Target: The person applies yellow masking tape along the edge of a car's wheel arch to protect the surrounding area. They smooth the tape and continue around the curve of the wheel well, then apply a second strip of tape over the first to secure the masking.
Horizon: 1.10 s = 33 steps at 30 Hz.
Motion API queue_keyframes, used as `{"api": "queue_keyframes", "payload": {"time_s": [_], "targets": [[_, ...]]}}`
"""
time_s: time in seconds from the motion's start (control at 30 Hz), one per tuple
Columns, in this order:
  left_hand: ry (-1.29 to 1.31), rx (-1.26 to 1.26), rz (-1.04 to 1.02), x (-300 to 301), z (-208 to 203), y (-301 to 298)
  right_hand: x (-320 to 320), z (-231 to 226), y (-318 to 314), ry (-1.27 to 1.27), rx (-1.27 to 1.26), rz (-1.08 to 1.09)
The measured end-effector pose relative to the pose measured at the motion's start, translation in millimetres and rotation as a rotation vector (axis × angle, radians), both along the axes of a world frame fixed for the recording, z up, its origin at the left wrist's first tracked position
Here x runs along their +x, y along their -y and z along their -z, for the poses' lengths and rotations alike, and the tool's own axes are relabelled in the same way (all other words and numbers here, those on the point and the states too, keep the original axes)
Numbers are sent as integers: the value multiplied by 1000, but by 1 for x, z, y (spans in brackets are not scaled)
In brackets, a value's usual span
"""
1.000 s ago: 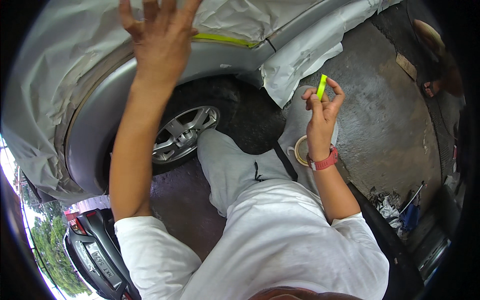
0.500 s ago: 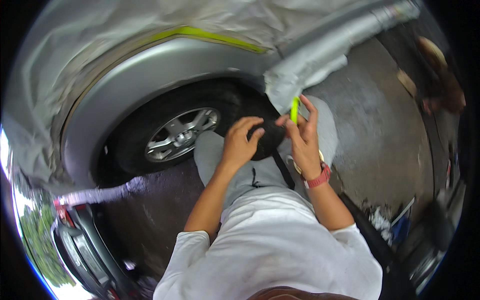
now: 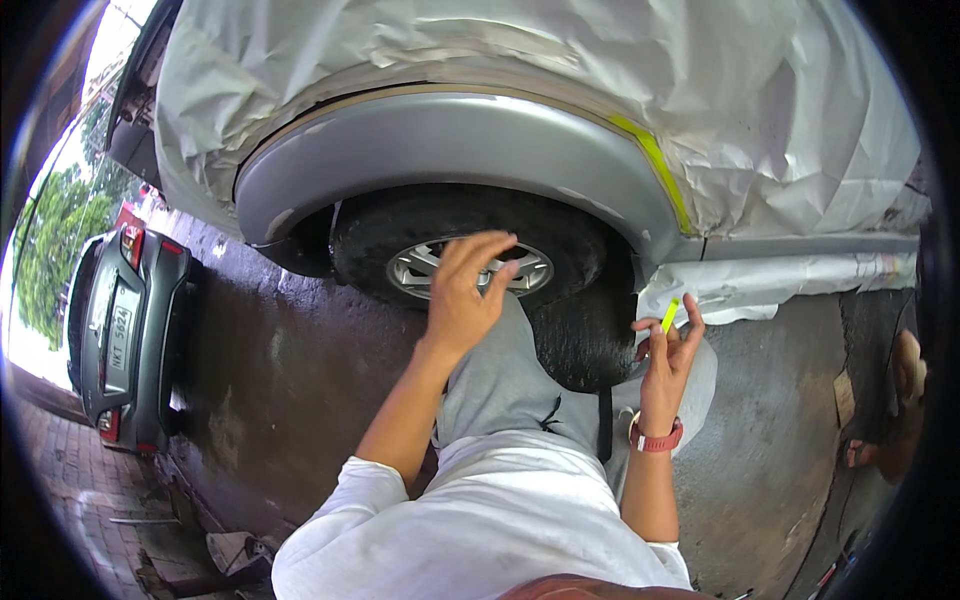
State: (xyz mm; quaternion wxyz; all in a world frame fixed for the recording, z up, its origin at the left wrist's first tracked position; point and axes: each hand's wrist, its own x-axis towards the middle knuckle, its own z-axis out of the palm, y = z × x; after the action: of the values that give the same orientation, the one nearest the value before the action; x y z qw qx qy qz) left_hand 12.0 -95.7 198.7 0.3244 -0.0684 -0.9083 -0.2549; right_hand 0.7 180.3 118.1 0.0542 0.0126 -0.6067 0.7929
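Half a second ago both hands met close together over the lap; now the left hand (image 3: 465, 290) has lifted away and stands raised in front of the wheel (image 3: 470, 268), while the right hand (image 3: 668, 350) has drifted out to its own side. The left hand is open and empty, fingers loosely curled and spread, touching nothing that can be made out, as if freed for the next bit of work. The right hand is closed lightly around a short strip of yellow-green tape (image 3: 670, 315), pinched between thumb and fingertips so that the strip stands up clear of the palm, probably to keep its sticky face from catching on skin. A red wristband (image 3: 655, 437) sits below that hand. Above and beyond the right hand, a line of the same yellow-green tape (image 3: 660, 170) runs along the edge of the silver wheel arch (image 3: 450, 140), where it pins down the pale masking paper (image 3: 560, 60) that covers the car body. Just beside the right hand, more paper (image 3: 760, 280) hangs along the sill. Far off to the left hand's side a dark green car (image 3: 125, 330) stands parked.
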Motion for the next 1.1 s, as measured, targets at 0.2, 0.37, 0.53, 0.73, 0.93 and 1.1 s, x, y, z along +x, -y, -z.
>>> {"api": "queue_keyframes", "payload": {"time_s": [0.2,0.37,0.53,0.73,0.93,1.1], "targets": [[-353,-476,-227,-24,-104,17,13,-1,-5,46,22,-22],[-370,-591,-289,-45,-133,25,10,-8,-2,-52,52,25],[-382,-593,-296,-44,-138,25,13,-21,7,-82,114,2],[-331,-690,-324,-39,-138,25,16,-54,24,-91,180,-31],[-367,-597,-369,-28,-143,70,-2,-70,48,-254,309,10],[-355,-581,-418,-28,-140,80,-45,-123,89,-595,675,242]]}}
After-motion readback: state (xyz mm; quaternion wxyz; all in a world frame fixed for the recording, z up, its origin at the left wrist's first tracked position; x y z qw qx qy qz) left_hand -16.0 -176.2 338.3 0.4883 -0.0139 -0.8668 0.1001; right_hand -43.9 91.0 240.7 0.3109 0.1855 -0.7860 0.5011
